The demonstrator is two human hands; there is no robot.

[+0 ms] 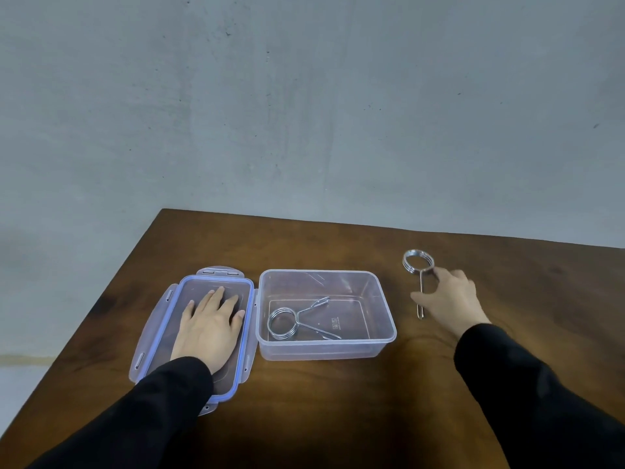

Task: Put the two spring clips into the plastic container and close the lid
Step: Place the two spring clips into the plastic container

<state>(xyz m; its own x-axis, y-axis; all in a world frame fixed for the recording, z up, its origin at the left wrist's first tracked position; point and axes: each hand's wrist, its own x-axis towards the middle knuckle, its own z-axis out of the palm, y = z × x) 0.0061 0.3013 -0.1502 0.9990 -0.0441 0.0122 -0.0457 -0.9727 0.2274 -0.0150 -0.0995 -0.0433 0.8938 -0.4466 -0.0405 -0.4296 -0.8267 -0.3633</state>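
A clear plastic container [378, 319] stands open on the brown table. One metal spring clip [287, 322] lies flat inside it, coil to the left. The lid [162, 319], clear with a blue seal and side latches, lies upside down just left of the container. My left hand [209, 328] rests flat on the lid, fingers spread. A second spring clip [418, 262] lies on the table to the right of the container, its coil at the far end. My right hand [449, 299] is over this clip's handles, thumb and fingers touching them; the clip still lies on the table.
The wooden table [338, 401] ends at its far edge just behind the objects and at a slanted left edge beside the lid. A grey wall [304, 96] rises behind. Black sleeves cover both forearms.
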